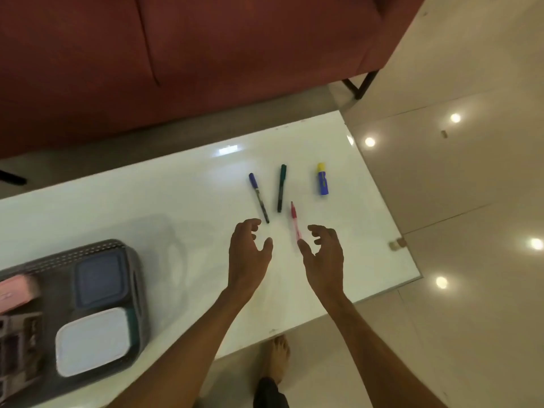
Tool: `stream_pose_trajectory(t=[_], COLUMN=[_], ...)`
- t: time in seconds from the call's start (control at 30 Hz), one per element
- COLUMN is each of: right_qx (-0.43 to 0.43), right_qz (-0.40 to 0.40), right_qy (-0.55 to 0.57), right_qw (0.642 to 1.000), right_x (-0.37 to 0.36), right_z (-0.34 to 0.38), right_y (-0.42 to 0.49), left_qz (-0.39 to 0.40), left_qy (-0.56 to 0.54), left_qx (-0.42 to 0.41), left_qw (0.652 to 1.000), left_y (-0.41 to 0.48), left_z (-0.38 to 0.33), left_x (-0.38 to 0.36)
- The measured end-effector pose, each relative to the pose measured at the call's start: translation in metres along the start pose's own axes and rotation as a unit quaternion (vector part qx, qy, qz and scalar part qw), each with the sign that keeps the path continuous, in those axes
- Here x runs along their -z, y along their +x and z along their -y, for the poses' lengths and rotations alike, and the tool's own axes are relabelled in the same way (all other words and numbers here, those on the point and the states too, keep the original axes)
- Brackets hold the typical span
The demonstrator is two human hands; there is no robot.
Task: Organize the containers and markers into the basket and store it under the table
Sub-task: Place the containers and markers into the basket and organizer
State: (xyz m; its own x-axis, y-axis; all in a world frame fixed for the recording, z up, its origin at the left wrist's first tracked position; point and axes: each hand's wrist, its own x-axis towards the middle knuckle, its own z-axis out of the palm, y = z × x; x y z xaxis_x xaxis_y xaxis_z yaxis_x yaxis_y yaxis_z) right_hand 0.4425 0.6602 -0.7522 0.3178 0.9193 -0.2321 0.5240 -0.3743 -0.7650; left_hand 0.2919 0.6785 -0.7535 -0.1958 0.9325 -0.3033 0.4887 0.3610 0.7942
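Glossy white worktop is recorded in front of a red sofa, with polished floor tile past its right-hand end.

Both hands are held low over the surface. The left hand and the right hand are each half-curled with the fingers spread, and nothing is held in either.

The blue marker ends just beyond the left fingers. The green marker lies ahead of the gap between the hands. The red marker runs down to the right thumb; whether contact is made cannot be told. What appears to be a short blue and yellow marker lies farther ahead of the right fingers, apart from the rest.

The basket is set well to the left of the left fingers. It is loaded with a dark-lidded container, a white-lidded container and a pink container.

Risks are judged as follows:
- Round barrels on so slick a surface are liable to roll if nudged rather than pinched.
- The red marker could be flicked by the thumb.
- The blue, green and red markers lie close together, so one could be knocked while its neighbour is taken.
- A rolling marker could be lost over the end edge to the right of the right fingers, or over the near edge behind the wrists.

A broad stretch of bare worktop is seen between the left fingers and the basket, so the carry is judged unobstructed.
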Motion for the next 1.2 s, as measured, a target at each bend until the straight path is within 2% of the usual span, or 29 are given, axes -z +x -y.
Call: stream_pose_trajectory(t=[0.4, 0.73, 0.9, 1.2], right_qx=[-0.037, -0.061, -0.074, 0.018], right_qz=[0.052, 0.078, 0.075, 0.02], right_qy=[-0.083, -0.114, -0.114, -0.117], right_qw=[0.995, 0.989, 0.988, 0.993], right_x=[-0.024, -0.044, -0.05, -0.065], right_z=[-0.02, -0.022, -0.021, 0.009], right_y=[0.088, 0.095, 0.095, 0.126], left_qz=[-0.027, -0.105, -0.11, -0.109], left_qy=[0.085, 0.102, 0.095, 0.109], left_qx=[-0.007, 0.048, 0.062, 0.1], left_qw=[0.996, 0.988, 0.987, 0.983], left_y=[0.097, 0.126, 0.125, 0.136], left_z=[-0.015, -0.011, -0.006, 0.002], left_x=[-0.055, -0.044, -0.039, -0.044])
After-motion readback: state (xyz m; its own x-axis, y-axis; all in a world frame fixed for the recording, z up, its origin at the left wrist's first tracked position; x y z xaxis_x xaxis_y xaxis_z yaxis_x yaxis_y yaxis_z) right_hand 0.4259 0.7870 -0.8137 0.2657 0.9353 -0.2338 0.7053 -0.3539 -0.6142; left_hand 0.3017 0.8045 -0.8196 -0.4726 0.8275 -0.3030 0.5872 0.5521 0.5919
